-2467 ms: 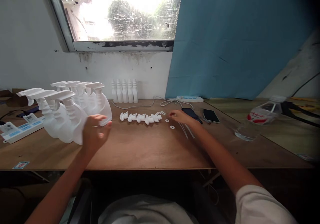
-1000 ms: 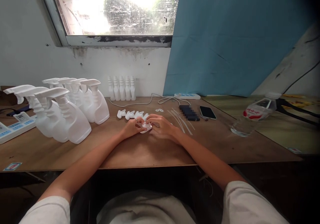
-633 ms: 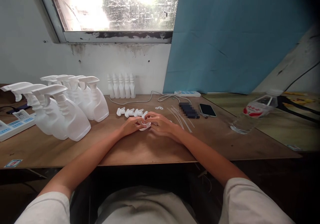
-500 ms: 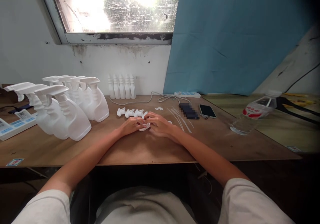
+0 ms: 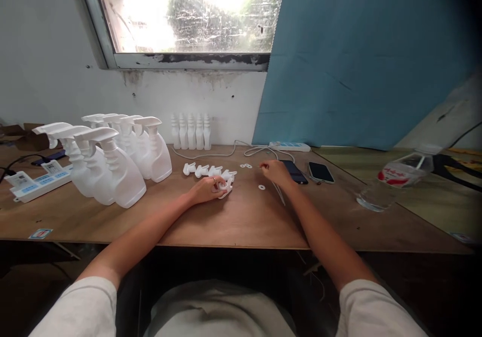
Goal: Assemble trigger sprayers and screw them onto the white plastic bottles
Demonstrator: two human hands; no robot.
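Observation:
My left hand point(image 5: 208, 189), with a ring on one finger, is closed around a white spray trigger head point(image 5: 225, 191) just above the table. Beyond it, several more white trigger heads point(image 5: 202, 171) lie in a row. My right hand point(image 5: 277, 172) is over the thin whitish tubes point(image 5: 279, 194), its fingertips pinched together near their far ends. Whether a tube is between those fingertips is hidden. A white ring washer point(image 5: 261, 187) lies between the hands, and two more washers point(image 5: 245, 165) lie farther back.
White spray bottles point(image 5: 128, 181) with triggers stand at left beside a power strip point(image 5: 45, 183). Small white bottles point(image 5: 191, 132) line the wall. Right of my right hand lie a dark phone point(image 5: 295, 172) and another phone point(image 5: 321, 172). A water bottle point(image 5: 391, 181) stands far right.
My right hand has left the trigger head and moved right to the tubes. My left hand keeps hold of the trigger head. The view has shifted slightly left.

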